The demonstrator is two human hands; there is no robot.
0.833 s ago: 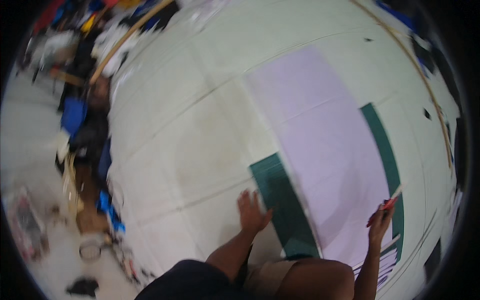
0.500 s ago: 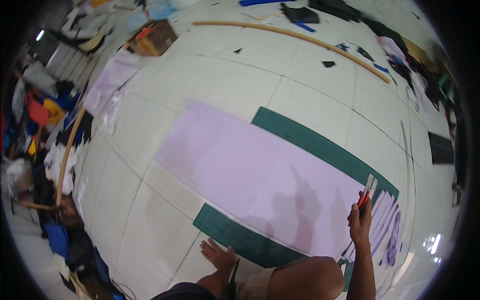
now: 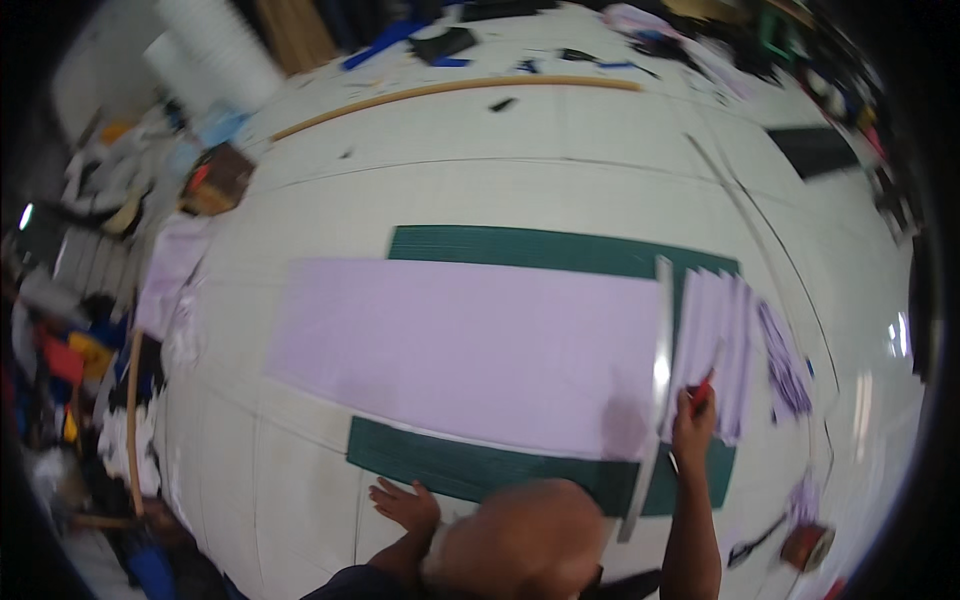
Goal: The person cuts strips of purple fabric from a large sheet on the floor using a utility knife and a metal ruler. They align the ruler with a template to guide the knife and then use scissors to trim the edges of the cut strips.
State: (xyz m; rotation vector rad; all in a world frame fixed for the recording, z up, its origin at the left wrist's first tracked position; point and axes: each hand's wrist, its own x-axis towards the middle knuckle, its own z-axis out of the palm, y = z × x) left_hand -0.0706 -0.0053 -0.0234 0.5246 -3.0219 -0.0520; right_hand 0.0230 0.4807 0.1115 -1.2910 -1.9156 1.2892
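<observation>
A long lilac fabric sheet point(image 3: 470, 350) lies flat across a green cutting mat point(image 3: 530, 247), which shows beyond its far and near edges. A metal ruler point(image 3: 662, 350) crosses the mat along the sheet's right end. Just right of the ruler, my right hand point(image 3: 692, 425) is closed round a red cutter knife point(image 3: 703, 392), its thin tip blurred and pointing away from me. Beneath and beyond the knife are several lilac fabric strips point(image 3: 735, 310), side by side on the mat. My left hand point(image 3: 408, 505) rests on the floor near the mat's near left corner, fingers spread, holding nothing.
A bundle of lilac strips point(image 3: 784, 365) lies right of the mat. A long wooden pole point(image 3: 460, 92) lies beyond it. Left stand a brown box point(image 3: 217, 180) and heaped scraps point(image 3: 85, 355). A small brown spool-like object point(image 3: 806, 548) sits at the lower right. My bare knee point(image 3: 535, 535) is close to the mat.
The whole view has turned, so the sheet now runs nearly level. My right hand, with the knife, has moved off the ruler toward the strips. My left hand stays spread on the floor.
</observation>
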